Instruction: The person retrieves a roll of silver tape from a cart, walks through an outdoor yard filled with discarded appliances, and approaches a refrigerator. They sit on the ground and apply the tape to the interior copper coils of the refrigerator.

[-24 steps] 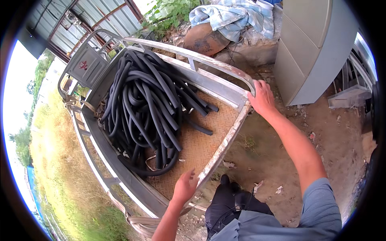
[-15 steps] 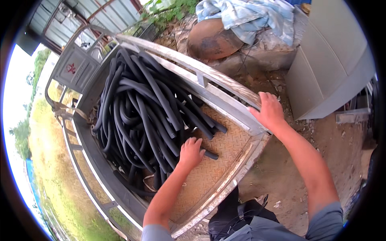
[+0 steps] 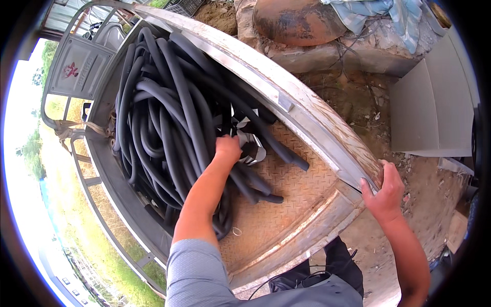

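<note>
A heap of thick black foam tubes (image 3: 163, 112) lies in a metal cart bed, many bent into long loops. My left hand (image 3: 228, 149) reaches into the right side of the heap, its fingers curled and closed. Crumpled shiny silver strips (image 3: 252, 148) sit right beside its fingertips, but what it grips is hidden. At the cart's near right corner, my right hand (image 3: 386, 192) is closed over the end of the worn side rail (image 3: 327, 110), thumb on the inner side.
The bed's rusty tread-plate floor (image 3: 286, 189) shows at the near end, with a small pale loop (image 3: 237, 231) on it. Beyond the rail lie a rusty round metal lid (image 3: 299, 23) and a blue-white cloth (image 3: 404, 20). A grey cabinet (image 3: 432, 107) stands at right.
My left hand has moved from above the near tube ends farther into the heap, and silver strips now show beside it. My right hand stays on the rail. The view has shifted.
</note>
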Demonstrator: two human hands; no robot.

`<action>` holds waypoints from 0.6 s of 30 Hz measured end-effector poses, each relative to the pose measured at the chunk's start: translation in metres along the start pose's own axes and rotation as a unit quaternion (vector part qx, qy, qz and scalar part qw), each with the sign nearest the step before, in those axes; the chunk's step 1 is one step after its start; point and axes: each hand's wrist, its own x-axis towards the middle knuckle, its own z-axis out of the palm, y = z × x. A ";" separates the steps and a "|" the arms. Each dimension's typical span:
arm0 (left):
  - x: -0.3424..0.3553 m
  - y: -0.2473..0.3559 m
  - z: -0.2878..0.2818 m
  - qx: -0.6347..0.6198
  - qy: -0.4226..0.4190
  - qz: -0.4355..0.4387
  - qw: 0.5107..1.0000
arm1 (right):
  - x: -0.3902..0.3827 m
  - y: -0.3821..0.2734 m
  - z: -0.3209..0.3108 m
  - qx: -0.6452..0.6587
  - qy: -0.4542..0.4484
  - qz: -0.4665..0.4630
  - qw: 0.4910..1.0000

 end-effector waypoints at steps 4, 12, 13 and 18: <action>-0.075 -0.101 0.033 0.091 -0.087 -0.100 0.987 | -0.002 0.003 0.003 -0.004 0.015 -0.013 1.000; -0.089 -0.170 0.074 -0.450 -0.127 -0.328 0.821 | 0.002 0.000 0.004 -0.013 -0.004 -0.017 1.000; -0.075 -0.170 0.105 -0.487 -0.038 -0.287 0.824 | 0.005 -0.001 0.004 -0.006 -0.006 -0.020 1.000; 0.007 -0.106 0.058 -0.660 0.228 -0.177 0.693 | -0.003 0.002 0.002 -0.016 -0.005 0.002 1.000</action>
